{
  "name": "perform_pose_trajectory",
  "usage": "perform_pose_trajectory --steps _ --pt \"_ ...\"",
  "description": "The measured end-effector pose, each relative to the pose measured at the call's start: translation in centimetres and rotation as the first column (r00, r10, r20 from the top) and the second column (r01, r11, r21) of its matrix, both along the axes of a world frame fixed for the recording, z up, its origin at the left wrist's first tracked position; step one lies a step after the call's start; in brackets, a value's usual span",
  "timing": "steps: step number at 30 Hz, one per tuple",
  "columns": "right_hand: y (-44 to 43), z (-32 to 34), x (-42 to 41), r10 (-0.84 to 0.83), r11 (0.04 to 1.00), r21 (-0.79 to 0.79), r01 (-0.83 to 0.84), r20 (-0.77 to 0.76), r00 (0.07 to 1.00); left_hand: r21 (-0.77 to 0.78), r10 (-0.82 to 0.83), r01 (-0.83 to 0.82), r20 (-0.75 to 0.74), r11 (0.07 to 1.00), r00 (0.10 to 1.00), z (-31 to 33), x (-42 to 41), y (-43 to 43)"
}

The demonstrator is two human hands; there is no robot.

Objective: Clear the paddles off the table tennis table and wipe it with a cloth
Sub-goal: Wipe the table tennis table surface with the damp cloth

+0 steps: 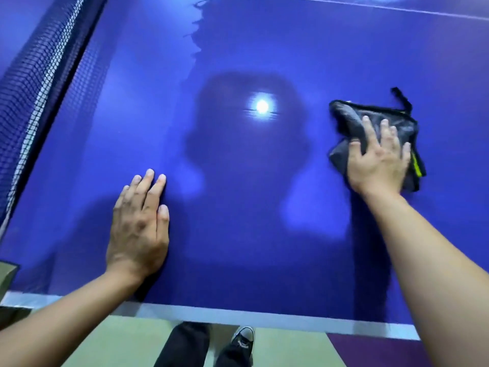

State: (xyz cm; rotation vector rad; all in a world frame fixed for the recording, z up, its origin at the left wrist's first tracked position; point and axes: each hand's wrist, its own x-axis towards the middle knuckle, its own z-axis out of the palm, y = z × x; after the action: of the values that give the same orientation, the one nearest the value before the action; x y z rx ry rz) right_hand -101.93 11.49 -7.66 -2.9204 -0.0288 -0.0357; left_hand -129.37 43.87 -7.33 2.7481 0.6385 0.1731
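Observation:
The blue table tennis table (264, 234) fills the view, its white edge line running along the near side. A dark grey cloth (349, 120) with a black loop and a yellow-green tag lies bunched on the surface at the right. My right hand (375, 160) presses flat on the cloth with fingers spread and straight. My left hand (140, 223) rests flat on the bare table surface near the front edge, fingers straight and together. No paddles are visible.
The net (34, 83) runs along the left side from the near edge toward the back. A white line (397, 9) crosses the far top right. Below the near edge are green floor and my legs and shoe (242, 337).

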Motion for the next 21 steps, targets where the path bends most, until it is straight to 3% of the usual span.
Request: perform_pose_trajectory --steps 4,9,14,18,21 --pt "-7.0 0.2 -0.8 -0.225 0.974 0.016 0.225 0.023 0.974 0.013 0.012 -0.012 0.019 1.000 1.000 -0.2 -0.1 -0.3" --pt "-4.4 0.1 -1.4 -0.246 0.969 0.016 0.245 0.013 0.969 0.031 0.008 -0.009 0.052 0.999 0.999 -0.5 -0.2 -0.2" --pt "8.4 0.0 -5.6 0.090 0.994 -0.061 -0.088 0.037 0.995 0.010 0.008 -0.009 0.061 1.000 0.998 -0.4 -0.1 -0.2" --pt "20.4 -0.4 -12.6 0.420 0.907 0.012 -0.421 0.030 0.907 -0.062 0.044 -0.040 0.077 0.997 0.996 -0.4 0.0 -0.1" --pt "23.4 -0.5 -15.4 0.542 0.839 0.049 -0.541 -0.009 0.840 -0.084 0.047 -0.039 0.086 0.996 0.995 -0.1 0.0 0.1"
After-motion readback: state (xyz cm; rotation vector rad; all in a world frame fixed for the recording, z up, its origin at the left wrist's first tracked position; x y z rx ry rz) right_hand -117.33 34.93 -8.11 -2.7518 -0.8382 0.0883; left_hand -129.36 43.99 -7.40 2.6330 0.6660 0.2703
